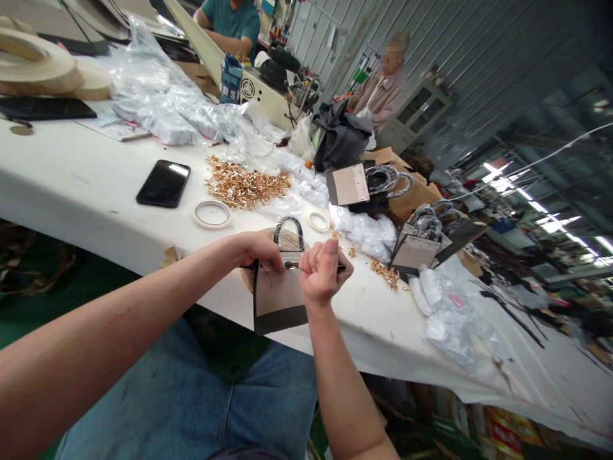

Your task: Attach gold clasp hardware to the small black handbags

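A small handbag [280, 297] with a beige panel and dark edges is tilted at the table's front edge, above my lap. Its looped black handle [301, 231] stands up behind the top edge. My left hand [263, 248] grips the bag's upper left edge, thumb and fingers closed on it. At the upper right, my right hand [320, 271] is a fist around a slim tool [291, 264]. The tool's thin metallic end points left toward my left fingertips; most of it is hidden, so its exact kind is unclear.
A pile of gold-coloured metal fittings [246, 184] lies beyond my hands, near tape rolls [212, 214] and a phone [163, 183]. More handbags [348, 184] and plastic-wrapped bundles [368, 233] stand to the right. A machine [265, 96] and two people are at the back.
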The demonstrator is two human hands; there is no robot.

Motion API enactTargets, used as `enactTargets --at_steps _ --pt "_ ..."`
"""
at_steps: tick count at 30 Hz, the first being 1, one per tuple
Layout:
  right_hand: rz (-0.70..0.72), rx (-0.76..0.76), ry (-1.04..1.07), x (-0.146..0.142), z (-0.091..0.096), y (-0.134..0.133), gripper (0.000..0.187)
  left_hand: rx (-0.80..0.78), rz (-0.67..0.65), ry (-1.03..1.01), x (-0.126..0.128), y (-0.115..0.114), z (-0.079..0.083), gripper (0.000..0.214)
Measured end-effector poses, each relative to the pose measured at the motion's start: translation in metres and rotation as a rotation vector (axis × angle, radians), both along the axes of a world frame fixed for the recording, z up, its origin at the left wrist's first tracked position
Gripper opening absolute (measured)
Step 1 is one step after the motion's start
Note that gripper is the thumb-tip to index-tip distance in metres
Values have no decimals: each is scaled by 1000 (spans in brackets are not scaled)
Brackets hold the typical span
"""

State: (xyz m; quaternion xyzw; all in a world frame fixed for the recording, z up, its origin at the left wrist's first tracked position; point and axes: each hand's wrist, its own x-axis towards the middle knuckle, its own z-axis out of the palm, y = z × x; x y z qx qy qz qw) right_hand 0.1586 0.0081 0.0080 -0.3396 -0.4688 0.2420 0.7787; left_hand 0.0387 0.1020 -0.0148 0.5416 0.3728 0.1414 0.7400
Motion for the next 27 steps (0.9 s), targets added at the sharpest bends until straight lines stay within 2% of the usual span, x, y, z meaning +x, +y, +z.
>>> enactTargets --at_steps 3,6,11,16,20,27 --pt "-27 -56 -25 2 2 1 72 -20 5 44 0 -2 1 39" --pt "-4 -146 14 11 16 7 76 -1 14 54 0 -2 1 41" --pt "11 -367 35 23 43 38 72 43 30 34 1 1 -2 45" --pt "91 -555 6 15 46 67 70 13 37 37 1 0 -2 46" --pt "92 -543 -53 10 41 62 70 -38 6 35 1 -1 -2 44" --pt "29 -331 -29 7 30 26 74 -52 22 80 4 -3 -1 39"
